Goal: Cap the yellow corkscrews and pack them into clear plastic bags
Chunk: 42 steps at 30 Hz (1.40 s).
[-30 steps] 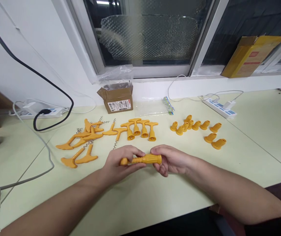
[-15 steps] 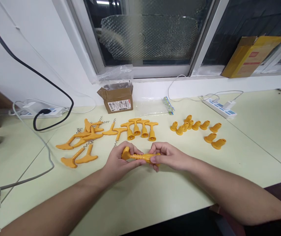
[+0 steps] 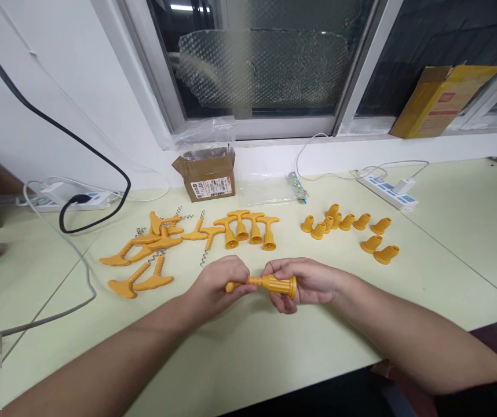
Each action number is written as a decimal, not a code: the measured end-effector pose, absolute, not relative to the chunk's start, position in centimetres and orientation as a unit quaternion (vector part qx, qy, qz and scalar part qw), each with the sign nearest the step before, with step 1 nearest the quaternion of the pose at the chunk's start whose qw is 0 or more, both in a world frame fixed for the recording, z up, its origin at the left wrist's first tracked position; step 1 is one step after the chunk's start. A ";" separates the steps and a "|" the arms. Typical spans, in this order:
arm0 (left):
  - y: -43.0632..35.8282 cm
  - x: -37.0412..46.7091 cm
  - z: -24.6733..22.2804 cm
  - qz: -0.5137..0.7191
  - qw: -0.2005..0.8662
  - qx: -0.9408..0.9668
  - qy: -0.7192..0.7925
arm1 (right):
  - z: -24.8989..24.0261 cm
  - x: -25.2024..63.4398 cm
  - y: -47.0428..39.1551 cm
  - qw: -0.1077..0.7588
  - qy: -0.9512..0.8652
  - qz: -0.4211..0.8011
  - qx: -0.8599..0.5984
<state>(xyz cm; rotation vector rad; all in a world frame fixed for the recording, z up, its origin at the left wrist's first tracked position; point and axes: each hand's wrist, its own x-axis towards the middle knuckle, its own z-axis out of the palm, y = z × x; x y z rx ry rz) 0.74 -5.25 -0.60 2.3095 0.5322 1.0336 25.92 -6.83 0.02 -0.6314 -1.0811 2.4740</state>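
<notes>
Leftmost on the surface [image 3: 313, 347], yellow corkscrews [image 3: 153, 282] lie beyond the left hand [image 3: 225, 284], whose grip pinches a ribbed handle [image 3: 255, 281]; rightward, the right hand [image 3: 303, 284] grips its flared sleeve [image 3: 280, 285], bare surface between both hands and the near edge.

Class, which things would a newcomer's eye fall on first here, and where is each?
Front and centre, probably the left grip around a T-handle and the right grip on a ribbed sleeve in line with its shaft. Beyond them on the pale table, yellow-orange corkscrews overlap at the left, four sleeved ones sit mid-table, and loose bell-shaped sleeves are scattered at the right.
</notes>
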 end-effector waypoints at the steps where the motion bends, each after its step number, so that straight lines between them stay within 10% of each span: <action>1: -5.2 0.7 -0.6 0.381 0.261 0.870 0.171 | -0.2 25.8 -6.7 0.166 -0.372 0.888 -0.214; 9: -4.0 -0.2 0.5 0.412 0.101 0.857 0.293 | 1.0 26.3 -6.8 0.275 -0.380 0.843 -0.264; 15: -2.3 -1.7 1.3 0.207 0.013 0.822 0.530 | 1.5 28.2 -5.3 0.434 -0.580 0.526 -0.446; 42: 1.5 -5.1 -1.0 0.107 -0.059 0.795 0.594 | -1.9 29.5 -3.2 0.213 -0.759 0.210 -0.579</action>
